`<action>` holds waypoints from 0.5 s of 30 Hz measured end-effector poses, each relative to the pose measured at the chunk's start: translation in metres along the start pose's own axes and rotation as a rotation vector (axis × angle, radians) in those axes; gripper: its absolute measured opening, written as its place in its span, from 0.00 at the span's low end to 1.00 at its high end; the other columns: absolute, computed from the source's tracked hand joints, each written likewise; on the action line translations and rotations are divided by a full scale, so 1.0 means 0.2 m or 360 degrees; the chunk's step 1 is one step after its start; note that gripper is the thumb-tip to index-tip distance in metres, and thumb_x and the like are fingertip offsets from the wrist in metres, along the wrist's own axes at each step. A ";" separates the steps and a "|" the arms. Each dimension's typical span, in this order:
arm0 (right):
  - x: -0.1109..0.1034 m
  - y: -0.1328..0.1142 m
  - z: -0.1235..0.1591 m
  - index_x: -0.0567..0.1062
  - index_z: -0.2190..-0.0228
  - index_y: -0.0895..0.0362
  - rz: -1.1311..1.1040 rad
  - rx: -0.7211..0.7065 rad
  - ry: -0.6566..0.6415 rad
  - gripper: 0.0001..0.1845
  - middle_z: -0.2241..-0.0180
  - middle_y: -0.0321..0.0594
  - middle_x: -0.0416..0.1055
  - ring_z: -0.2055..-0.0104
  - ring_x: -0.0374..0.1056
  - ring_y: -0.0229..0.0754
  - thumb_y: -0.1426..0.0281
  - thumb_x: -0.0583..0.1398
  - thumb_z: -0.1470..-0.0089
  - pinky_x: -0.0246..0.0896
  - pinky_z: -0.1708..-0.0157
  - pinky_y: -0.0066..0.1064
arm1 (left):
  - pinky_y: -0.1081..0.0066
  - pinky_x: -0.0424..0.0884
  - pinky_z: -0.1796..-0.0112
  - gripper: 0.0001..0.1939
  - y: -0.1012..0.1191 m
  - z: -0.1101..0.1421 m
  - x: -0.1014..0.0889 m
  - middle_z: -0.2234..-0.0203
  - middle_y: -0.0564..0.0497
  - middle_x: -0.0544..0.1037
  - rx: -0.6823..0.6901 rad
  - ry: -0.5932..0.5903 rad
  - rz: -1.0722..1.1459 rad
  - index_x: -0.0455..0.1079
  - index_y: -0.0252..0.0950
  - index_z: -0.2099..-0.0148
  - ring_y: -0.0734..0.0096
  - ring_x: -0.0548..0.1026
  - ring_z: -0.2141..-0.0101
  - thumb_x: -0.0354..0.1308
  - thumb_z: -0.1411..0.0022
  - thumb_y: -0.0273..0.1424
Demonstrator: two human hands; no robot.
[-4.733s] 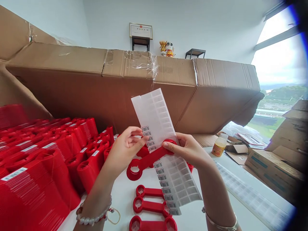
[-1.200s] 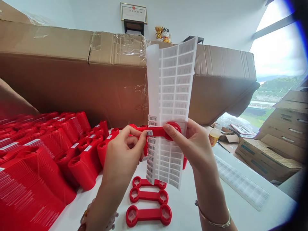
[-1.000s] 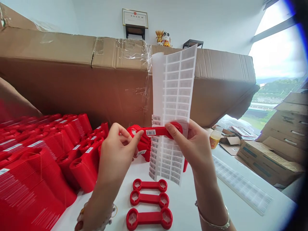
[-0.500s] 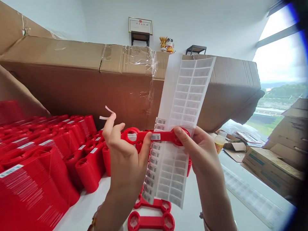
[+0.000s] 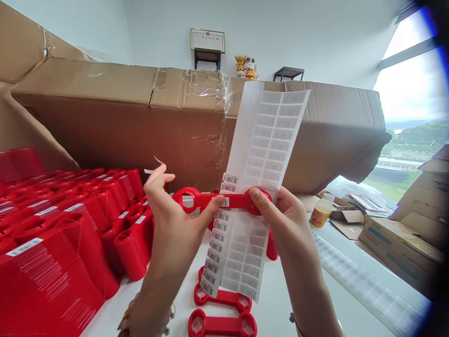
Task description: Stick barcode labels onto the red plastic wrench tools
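A red plastic piece (image 5: 238, 201) with a ring at each end is held level in front of me. My right hand (image 5: 280, 217) grips its right ring, thumb in front, and pinches a sheet of barcode labels (image 5: 271, 140) behind it. My left hand (image 5: 177, 210) has its thumb pressed on a small barcode label (image 5: 225, 201) on the piece's bar; its other fingers are raised and curled beside the left ring. Thin white strips (image 5: 149, 171) cling to those fingertips. Whether a left finger supports the piece from behind is hidden.
Stacked red pieces (image 5: 63, 243), many labelled, fill the left side. More red pieces (image 5: 222, 325) lie below my hands. A large cardboard box (image 5: 122, 126) stands behind. At right are a bottle (image 5: 321, 213), a small carton (image 5: 396, 238) and another label sheet (image 5: 365, 276).
Both hands, with the red piece and label sheet, have shifted slightly left in view. My left thumb now covers more of the label on the bar.
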State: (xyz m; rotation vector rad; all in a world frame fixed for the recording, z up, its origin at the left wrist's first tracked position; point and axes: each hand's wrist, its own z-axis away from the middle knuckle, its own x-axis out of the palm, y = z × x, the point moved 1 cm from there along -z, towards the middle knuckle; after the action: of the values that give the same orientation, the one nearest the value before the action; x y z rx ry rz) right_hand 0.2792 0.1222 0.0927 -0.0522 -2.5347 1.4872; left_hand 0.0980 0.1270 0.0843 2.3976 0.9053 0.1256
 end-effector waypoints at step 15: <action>-0.15 0.00 -0.08 0.82 0.52 0.53 -0.0106 0.0240 -0.0900 0.22 0.56 0.44 0.82 0.52 0.79 0.50 0.60 0.72 0.47 0.79 0.54 0.38 | 0.68 0.78 0.60 0.08 -0.03 -0.13 -0.15 0.67 0.51 0.82 -0.1053 -0.0891 0.1292 0.78 0.41 0.70 0.63 0.80 0.61 0.69 0.40 0.36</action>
State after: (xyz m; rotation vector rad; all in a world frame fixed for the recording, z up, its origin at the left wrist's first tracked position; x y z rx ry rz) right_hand 0.3114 0.1330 0.0958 0.5438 -2.7768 1.8696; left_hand 0.0634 0.1241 0.1068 1.8560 -0.3537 0.0386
